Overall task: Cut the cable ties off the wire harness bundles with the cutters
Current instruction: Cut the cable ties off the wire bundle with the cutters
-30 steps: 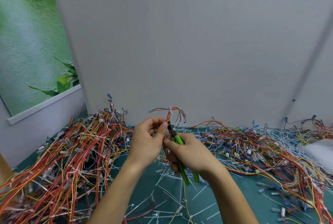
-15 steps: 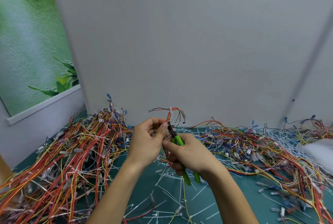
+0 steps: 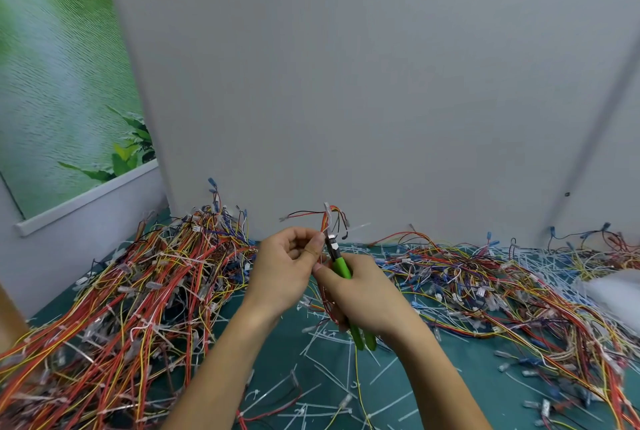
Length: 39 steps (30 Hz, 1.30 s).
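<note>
Your bench [image 3: 433,391] is covered with a teal mat and stands against a plain grey wall [image 3: 346,83]. To your left hangs a green poster [image 3: 52,83] with leaves printed near its lower edge. A thick heap of red, yellow and orange wires [image 3: 121,308] fills the left side of the bench. A flatter spread of wires [image 3: 485,284] with blue and white plugs runs along the right. Between them, on the mat near you, lie many loose white cable ties [image 3: 325,374]. Something pale and blurred [image 3: 613,291] sits at the far right edge; you cannot tell what it is.

You hold a small wire bundle [image 3: 327,221] upright above the middle of the bench. It has red and orange strands, with thin black ends fanning out at the top. Your left hand [image 3: 280,273] pinches it between thumb and fingers. Your right hand [image 3: 367,294] is wrapped round the green handles of the cutters [image 3: 341,265], whose dark tip meets the bundle just beside your left thumb. Whether the blades are on a tie is too small to tell.
</note>
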Tool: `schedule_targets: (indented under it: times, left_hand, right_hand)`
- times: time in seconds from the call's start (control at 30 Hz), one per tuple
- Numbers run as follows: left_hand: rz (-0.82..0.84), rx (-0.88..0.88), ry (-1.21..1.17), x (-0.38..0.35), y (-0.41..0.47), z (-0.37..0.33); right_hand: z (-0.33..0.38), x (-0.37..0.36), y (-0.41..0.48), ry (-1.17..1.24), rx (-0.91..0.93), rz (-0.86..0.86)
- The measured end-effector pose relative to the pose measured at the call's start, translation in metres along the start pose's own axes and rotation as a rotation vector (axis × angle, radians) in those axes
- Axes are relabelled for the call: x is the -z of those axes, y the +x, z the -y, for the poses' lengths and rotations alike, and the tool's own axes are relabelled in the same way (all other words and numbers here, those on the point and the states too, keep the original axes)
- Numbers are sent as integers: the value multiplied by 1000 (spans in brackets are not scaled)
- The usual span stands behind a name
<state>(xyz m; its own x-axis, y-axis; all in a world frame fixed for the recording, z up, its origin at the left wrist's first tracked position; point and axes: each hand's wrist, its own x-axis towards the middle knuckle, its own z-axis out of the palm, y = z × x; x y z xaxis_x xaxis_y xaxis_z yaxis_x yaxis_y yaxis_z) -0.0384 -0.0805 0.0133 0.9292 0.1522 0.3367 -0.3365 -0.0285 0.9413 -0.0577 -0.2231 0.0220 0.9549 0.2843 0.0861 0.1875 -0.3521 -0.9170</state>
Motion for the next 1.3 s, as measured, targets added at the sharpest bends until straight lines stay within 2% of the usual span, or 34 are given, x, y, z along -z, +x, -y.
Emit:
schedule_targets:
  times: [0.27,0.63,0.93,1.3]
  left_hand:
    - [8,-39,24,-3,-3,0]
    - [-3,-49,41,-3,-2,2]
    - [31,-89,108,0,-2,4]
    - [48,-167,191,2,-4,-1]
  right_hand:
    - [0,5,-1,111,-46,79]
    - [2,7,-3,151,-114,94]
    - [10,12,-8,194,-152,189]
    - [12,15,-10,175,-177,153]
